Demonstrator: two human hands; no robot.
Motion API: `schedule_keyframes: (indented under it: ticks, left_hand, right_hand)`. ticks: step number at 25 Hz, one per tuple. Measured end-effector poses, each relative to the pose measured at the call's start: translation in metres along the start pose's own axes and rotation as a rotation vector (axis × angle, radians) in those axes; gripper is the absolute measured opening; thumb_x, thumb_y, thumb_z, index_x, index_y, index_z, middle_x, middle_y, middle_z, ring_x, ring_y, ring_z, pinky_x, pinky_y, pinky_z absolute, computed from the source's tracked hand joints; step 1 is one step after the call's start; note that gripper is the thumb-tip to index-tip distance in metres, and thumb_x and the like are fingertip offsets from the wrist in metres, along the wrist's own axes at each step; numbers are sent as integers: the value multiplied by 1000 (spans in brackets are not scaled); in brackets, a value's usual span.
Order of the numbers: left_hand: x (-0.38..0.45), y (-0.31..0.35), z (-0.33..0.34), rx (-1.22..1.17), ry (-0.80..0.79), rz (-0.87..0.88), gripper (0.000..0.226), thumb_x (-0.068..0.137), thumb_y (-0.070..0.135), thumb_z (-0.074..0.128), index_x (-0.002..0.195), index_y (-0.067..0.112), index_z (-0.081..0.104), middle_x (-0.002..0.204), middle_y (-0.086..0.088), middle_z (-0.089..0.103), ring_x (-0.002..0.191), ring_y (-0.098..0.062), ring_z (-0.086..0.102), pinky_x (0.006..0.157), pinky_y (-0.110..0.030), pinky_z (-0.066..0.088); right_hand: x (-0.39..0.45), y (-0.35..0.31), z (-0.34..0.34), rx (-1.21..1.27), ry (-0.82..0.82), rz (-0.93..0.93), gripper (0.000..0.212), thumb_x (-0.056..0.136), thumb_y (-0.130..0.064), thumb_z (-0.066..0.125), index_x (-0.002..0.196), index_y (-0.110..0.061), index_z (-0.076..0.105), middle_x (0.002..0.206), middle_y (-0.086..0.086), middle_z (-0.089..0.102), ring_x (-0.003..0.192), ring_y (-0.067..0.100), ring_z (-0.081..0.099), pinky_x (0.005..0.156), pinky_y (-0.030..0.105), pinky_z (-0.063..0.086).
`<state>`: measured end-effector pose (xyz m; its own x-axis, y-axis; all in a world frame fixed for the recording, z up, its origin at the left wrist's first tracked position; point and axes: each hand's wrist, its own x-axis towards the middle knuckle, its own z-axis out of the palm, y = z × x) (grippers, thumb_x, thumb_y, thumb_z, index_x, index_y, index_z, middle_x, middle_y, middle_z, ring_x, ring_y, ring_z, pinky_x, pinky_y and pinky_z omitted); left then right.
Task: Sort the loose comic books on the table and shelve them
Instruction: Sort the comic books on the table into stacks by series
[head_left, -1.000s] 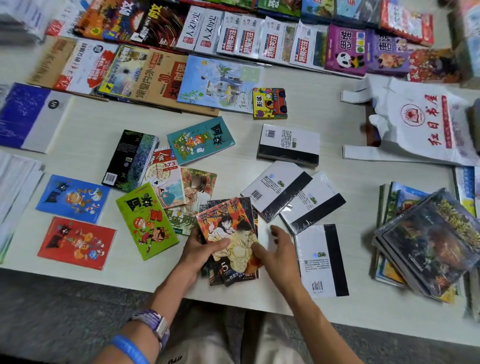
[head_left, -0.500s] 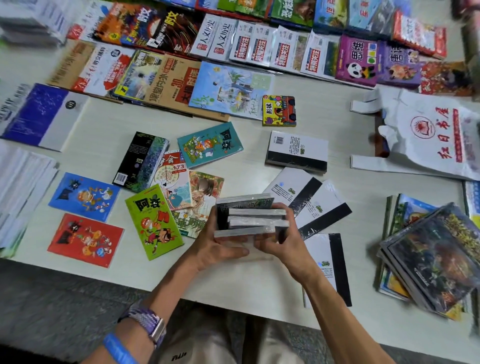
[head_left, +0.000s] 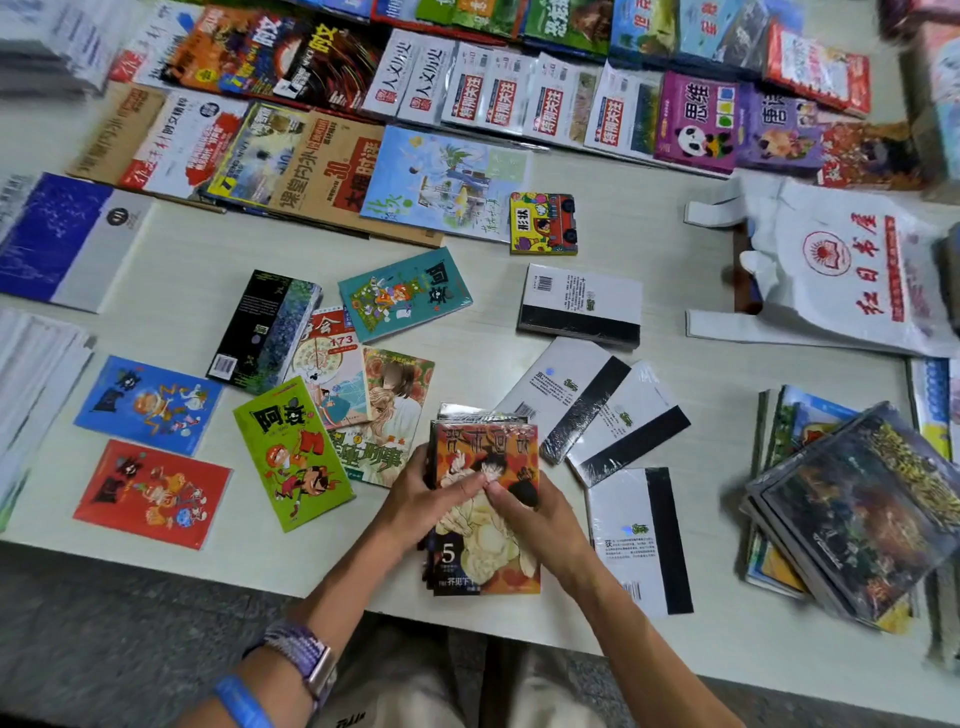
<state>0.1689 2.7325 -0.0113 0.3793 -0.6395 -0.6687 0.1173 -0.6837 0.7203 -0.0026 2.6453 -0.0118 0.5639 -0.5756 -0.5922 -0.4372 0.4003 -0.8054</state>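
1. A small stack of comic books (head_left: 485, 509) lies flat near the front edge of the pale desk (head_left: 519, 621), its top cover orange and cream with a large "5" at the lower left.
2. The left hand (head_left: 426, 506) holds the stack's left side, its fingers (head_left: 470, 488) laid across the top cover; its thumb is hidden behind the books' edge.
3. The right hand (head_left: 540, 512) rests on the right half of the same cover, fingers (head_left: 501, 491) bent and pressing down, their tips meeting those of the left hand at the middle of the cover.
4. Just left of the stack lie a green comic (head_left: 291, 452), a floral-cover comic (head_left: 395, 415) and one numbered 173 (head_left: 332, 374), overlapping one another.
5. Farther left, apart from these, a blue comic (head_left: 148, 402) sits above a red comic (head_left: 153, 493) (both carry the same cartoon figure).
6. A teal comic (head_left: 405, 293) and a black-and-blue book (head_left: 265, 330) lie behind that cluster.
7. To the right of the stack, four white-and-black books (head_left: 641, 535) lie back cover up, three fanned near the stack and one apart behind them.
8. At the right edge of the desk sits a leaning pile of wrapped books (head_left: 857, 509).
9. A white plastic bag (head_left: 831, 270) with red print lies behind that pile.
10. Rows of magazines (head_left: 467, 88) fill the far side of the desk.
11. The left wrist wears a purple-strapped watch (head_left: 298, 654) and a blue band (head_left: 239, 701).
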Motion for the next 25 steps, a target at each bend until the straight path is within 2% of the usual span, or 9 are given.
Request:
schedule_keyframes:
  ticks: [4,6,8,11,13,16,20,22,25]
  left_hand:
    - [0,-6,8,144,132,-58,49,61,70,78,98,43,61,105,19,63,97,-4,60,76,-25,46]
    - [-1,-7,5,284,200,-62,56,65,72,75,107,35,63,111,10,55,103,-12,57,83,-28,46]
    - [-4,-7,5,387,295,-73,76,70,68,74,128,22,56,121,1,48,117,-22,51,93,-34,43]
    - [-9,8,22,504,442,113,77,76,48,79,136,12,48,132,-8,47,125,-28,42,102,-41,39]
    - [-8,24,43,590,477,281,70,80,37,77,138,12,46,137,-10,46,127,-28,41,105,-43,38]
    - [8,53,86,715,371,464,65,84,33,72,141,16,45,145,-10,42,132,-28,40,108,-44,39]
    - [55,84,142,1028,86,422,87,81,48,73,151,18,31,156,-13,29,141,-32,32,115,-45,32]
    - [70,87,156,1118,11,361,97,79,49,75,154,18,23,160,-16,22,145,-34,26,118,-49,28]
    - [78,77,153,1092,33,242,100,78,43,79,155,24,17,162,-17,14,146,-39,19,113,-55,34]
  right_hand:
    - [2,1,6,-172,103,27,17,90,-36,70,103,-26,65,95,-7,74,83,9,73,65,17,54]
    - [2,2,2,-260,120,79,30,90,-33,69,116,-20,62,107,-6,65,89,14,67,71,21,48]
    - [-2,8,-6,-310,156,120,43,91,-37,67,128,-18,56,118,-1,62,89,13,64,75,28,49]
    - [-22,21,-34,-447,416,70,41,91,-30,67,129,-18,58,121,3,66,97,18,62,83,33,51]
    - [-40,40,-63,-658,611,107,55,86,-32,71,135,-13,54,132,9,61,113,31,57,91,41,47]
    - [-61,62,-88,-860,579,365,95,80,-60,69,153,-14,30,156,9,37,137,33,40,104,49,41]
    - [-60,80,-93,-828,611,348,109,70,-65,76,152,-14,27,141,10,46,122,35,48,90,47,47]
    - [-55,83,-107,-642,638,377,101,65,-59,82,144,-16,36,130,9,53,115,34,54,86,44,49]
    - [-54,86,-129,-304,546,392,53,70,-49,83,104,-16,58,101,4,71,88,27,67,74,41,56]
